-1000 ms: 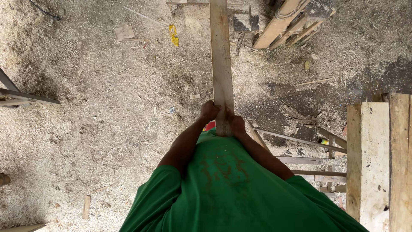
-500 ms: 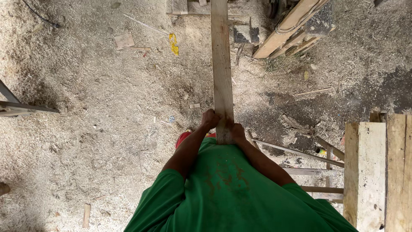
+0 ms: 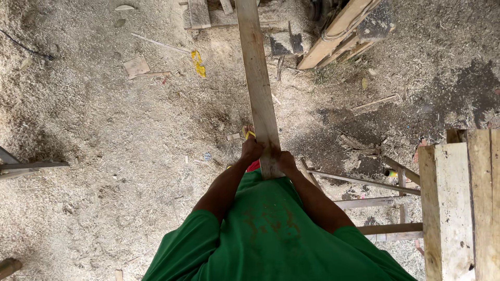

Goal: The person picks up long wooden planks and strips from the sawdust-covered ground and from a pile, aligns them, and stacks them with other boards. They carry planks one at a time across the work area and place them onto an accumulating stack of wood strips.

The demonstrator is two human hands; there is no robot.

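Sawdust-covered floor [image 3: 104, 156] lies under a long wooden plank [image 3: 258, 88], held lengthwise before the person's body. Left hand [image 3: 251, 150] and right hand [image 3: 285, 160] each keep a clenched grip on its near end, one per edge, steadying its length.

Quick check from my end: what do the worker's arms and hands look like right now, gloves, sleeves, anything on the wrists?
Both hands, left hand and right hand, are bare, no gloves. No watch or band shows on either wrist. The forearms are uncovered; short green sleeves of a T-shirt end above the elbows. The shirt front carries a faded dark print.
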